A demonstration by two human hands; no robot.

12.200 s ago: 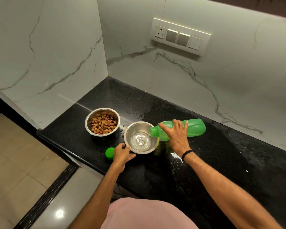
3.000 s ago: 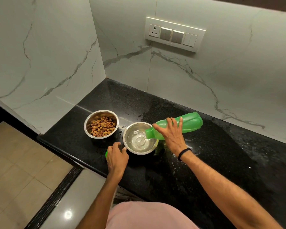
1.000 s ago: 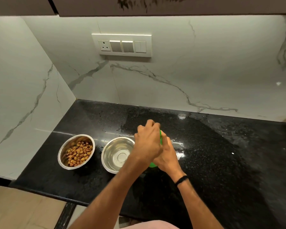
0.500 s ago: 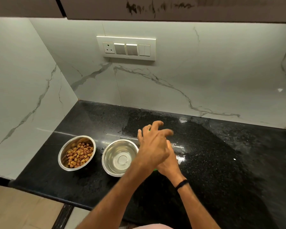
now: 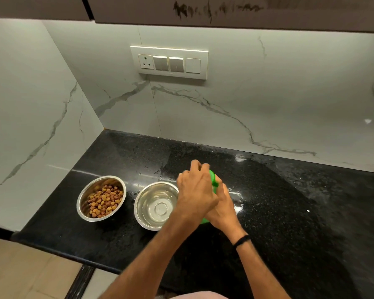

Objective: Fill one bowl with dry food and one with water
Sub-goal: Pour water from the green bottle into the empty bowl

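Two steel bowls stand side by side on the black counter [image 5: 289, 223]. The left bowl [image 5: 82, 203] holds brown dry food. The right bowl [image 5: 153, 207] holds clear water. Just right of it stands a green bottle [image 5: 213, 179], mostly hidden by my hands. My left hand [image 5: 195, 190] is closed over the bottle's top, on the green cap. My right hand [image 5: 221, 209] grips the bottle's body lower down, a black band on its wrist.
White marble walls meet in a corner behind the bowls, with a switch panel [image 5: 170, 62] on the back wall. Dark cabinets hang overhead. Water drops and wet patches [image 5: 238, 209] lie on the counter to the right of the bottle. The counter's front edge drops to a tiled floor at the left.
The bottle went from pouring over the water bowl to standing upright beside it. My left hand came up from the counter onto the bottle's top, and its fingers have closed again there.
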